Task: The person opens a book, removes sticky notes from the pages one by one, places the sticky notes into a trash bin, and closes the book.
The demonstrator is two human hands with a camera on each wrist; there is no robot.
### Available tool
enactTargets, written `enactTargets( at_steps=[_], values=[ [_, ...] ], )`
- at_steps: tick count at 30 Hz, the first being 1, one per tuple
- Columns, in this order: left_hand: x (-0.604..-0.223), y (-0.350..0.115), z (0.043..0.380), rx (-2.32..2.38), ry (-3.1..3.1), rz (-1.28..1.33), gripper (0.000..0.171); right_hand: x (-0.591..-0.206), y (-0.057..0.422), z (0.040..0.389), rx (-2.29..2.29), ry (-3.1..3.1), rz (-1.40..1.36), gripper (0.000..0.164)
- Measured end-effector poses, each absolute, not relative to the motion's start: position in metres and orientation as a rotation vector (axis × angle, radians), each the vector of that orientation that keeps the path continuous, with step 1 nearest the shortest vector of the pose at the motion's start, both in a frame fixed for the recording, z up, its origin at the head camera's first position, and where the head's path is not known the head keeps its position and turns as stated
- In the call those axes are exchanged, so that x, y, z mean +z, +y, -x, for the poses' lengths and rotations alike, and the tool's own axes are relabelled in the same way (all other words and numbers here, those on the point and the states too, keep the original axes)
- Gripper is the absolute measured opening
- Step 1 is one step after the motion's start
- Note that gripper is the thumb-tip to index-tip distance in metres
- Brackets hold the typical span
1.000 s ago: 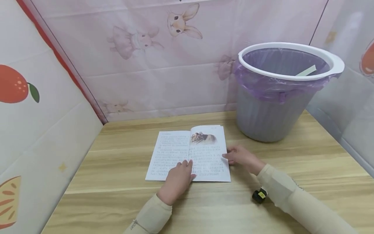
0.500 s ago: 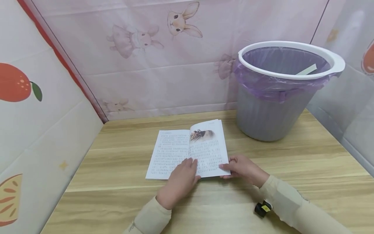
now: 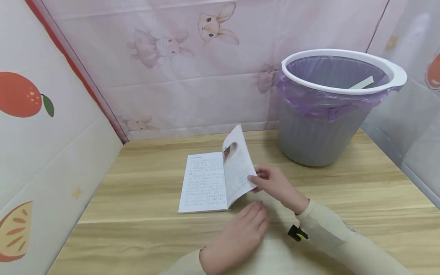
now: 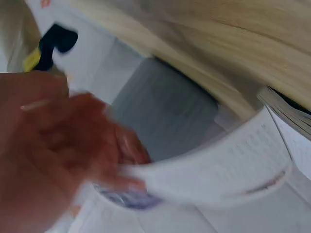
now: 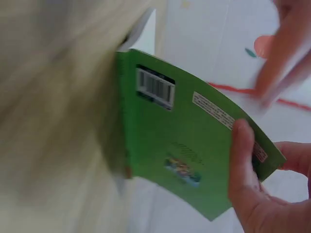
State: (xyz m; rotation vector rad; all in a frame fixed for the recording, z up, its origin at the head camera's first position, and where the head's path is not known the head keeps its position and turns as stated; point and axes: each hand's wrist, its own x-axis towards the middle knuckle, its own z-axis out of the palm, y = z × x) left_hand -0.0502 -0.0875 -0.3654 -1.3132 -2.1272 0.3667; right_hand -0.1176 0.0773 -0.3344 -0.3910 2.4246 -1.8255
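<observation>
An open book (image 3: 203, 183) lies on the wooden table with its left side flat and its right side raised. At the raised side's outer edge, my right hand (image 3: 278, 187) pinches the pages together with the back cover. That green cover (image 5: 160, 131), with a barcode, shows in the right wrist view, one finger of my right hand against it. My left hand (image 3: 238, 236) is off the book, just in front of its raised side, fingers extended and holding nothing. In the left wrist view the printed page (image 4: 223, 167) curves up from the spine, and the hands are blurred.
A grey bin (image 3: 313, 133) with a purple liner and white rim stands at the back right of the table (image 3: 137, 240). A pale strip (image 3: 362, 83) shows inside it. Printed cloth walls (image 3: 206, 95) enclose the back and sides.
The right half of the book has been lifted from the table and swung up toward the left by my right hand. My left hand has come off the pages, moving right and toward me.
</observation>
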Motion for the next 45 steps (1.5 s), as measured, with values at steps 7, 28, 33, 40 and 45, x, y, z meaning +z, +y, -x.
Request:
enactTargets(
  at_steps=[7, 28, 33, 40, 45],
  values=[
    [-0.377, -0.079, 0.064, 0.404, -2.256, 0.816, 0.032, -0.322, 0.049, 0.114, -1.618, 2.553, 0.767, 0.044],
    [-0.387, -0.088, 0.106, 0.475, -2.983, 0.271, 0.074, -0.344, 0.102, 0.113, -1.557, 2.542, 0.386, 0.047],
    [-0.383, -0.086, 0.114, 0.392, -3.054, 0.280, 0.061, -0.349, 0.106, 0.114, -1.592, 2.449, 0.335, 0.053],
    [-0.383, -0.076, 0.121, 0.343, -3.116, 0.220, 0.064, -0.355, 0.106, 0.115, -1.580, 2.400, 0.305, 0.055],
    [-0.387, -0.072, 0.120, 0.374, -3.067, 0.184, 0.049, -0.359, 0.104, 0.117, -1.581, 2.413, 0.320, 0.051]
  ],
)
